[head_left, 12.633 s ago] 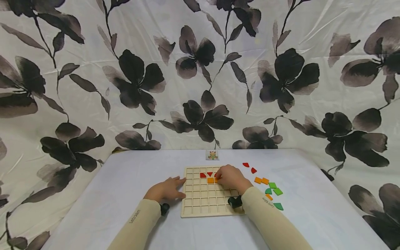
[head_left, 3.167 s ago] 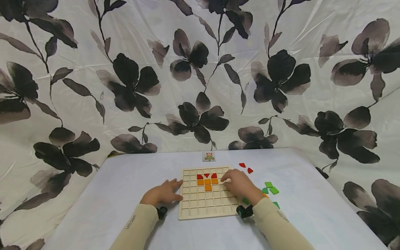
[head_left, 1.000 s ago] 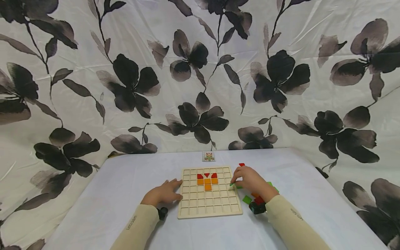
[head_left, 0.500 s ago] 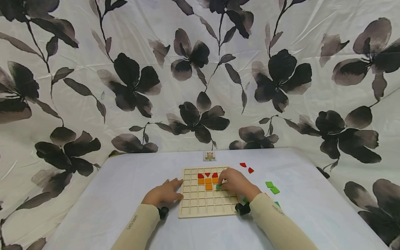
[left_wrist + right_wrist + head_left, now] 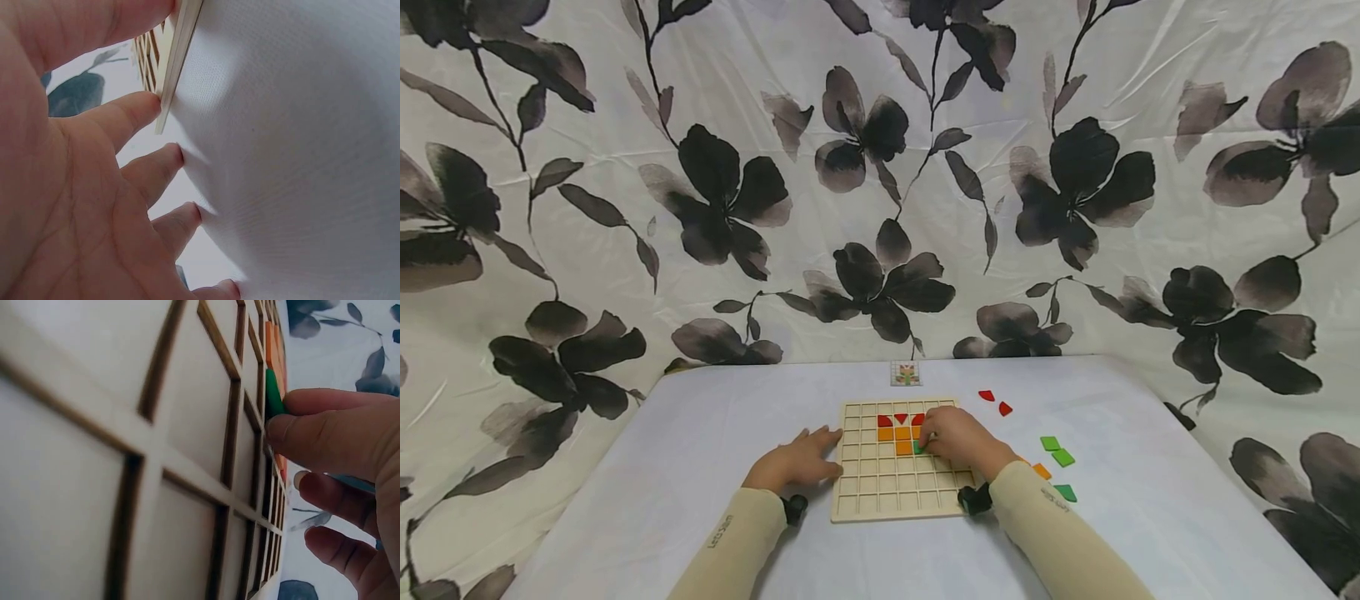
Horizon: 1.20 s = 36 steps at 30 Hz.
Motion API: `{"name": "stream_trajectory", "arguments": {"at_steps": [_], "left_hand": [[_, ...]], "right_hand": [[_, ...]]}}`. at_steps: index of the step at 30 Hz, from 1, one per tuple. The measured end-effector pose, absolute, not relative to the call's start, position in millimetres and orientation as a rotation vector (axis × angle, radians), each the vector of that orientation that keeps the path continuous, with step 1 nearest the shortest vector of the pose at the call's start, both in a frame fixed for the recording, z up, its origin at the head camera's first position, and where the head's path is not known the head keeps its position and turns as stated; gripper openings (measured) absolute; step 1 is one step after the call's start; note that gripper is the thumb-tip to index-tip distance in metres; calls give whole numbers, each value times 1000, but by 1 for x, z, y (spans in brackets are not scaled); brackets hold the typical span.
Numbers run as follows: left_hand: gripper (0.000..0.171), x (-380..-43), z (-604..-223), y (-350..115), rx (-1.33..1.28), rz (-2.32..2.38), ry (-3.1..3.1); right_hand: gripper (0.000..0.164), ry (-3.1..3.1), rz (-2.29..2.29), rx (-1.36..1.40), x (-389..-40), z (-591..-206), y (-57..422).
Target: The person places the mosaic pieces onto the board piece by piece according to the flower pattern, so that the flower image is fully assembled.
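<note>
A pale wooden grid board (image 5: 886,492) lies on the white-covered table. Three red pieces (image 5: 884,421) sit in one of its upper rows, with orange square tiles (image 5: 902,433) below them. Between thumb and index finger, my right hand (image 5: 958,437) pinches a green tile (image 5: 272,390) with a rounded edge, at the cell right of the lowest orange tile. The remaining fingers of that hand are apart from the tile, and part of the board is hidden under it. My left hand (image 5: 793,461) is spread at the board's left edge, thumb and index finger (image 5: 134,115) touching it.
Right of the board lie two loose red pieces (image 5: 987,395), light green tiles (image 5: 1049,442), an orange tile (image 5: 1042,471) and a dark green piece (image 5: 1066,492). Behind the board is a small pattern card (image 5: 906,373). A floral cloth (image 5: 880,200) hangs behind the table.
Over the last second my right hand carries the green tile leftward from the board's right edge to the cell. Since the oldest frame, orange tiles were added. My left hand stays at the edge.
</note>
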<state>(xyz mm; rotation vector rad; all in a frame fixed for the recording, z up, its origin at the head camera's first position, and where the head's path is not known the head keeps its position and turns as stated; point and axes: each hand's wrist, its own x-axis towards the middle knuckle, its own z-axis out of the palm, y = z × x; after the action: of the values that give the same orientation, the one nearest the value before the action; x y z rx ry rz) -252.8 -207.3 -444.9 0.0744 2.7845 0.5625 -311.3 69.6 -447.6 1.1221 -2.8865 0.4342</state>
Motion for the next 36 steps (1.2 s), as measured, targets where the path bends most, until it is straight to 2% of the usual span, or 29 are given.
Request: {"name": "stream_trajectory", "arguments": {"at_steps": [12,17,23,28,36], "left_hand": [[70,-254,-443,-205,64,549,2770],[70,-255,-445,-205,60,530,2768],[70,-256,-445,-207,76,522,2781],[70,-256,-445,-208,110,534,2789],[70,-257,-447,-208,110,533,2789]], "right_hand": [[8,-2901,542,1160,-312,-446,77],[12,-2968,661,1047,-310,-434,86],[14,-2953,672,983,-308,-416,111],[14,-3007,639,953,-309,-412,135],[13,-3213,598,757,-301,-409,169]]}}
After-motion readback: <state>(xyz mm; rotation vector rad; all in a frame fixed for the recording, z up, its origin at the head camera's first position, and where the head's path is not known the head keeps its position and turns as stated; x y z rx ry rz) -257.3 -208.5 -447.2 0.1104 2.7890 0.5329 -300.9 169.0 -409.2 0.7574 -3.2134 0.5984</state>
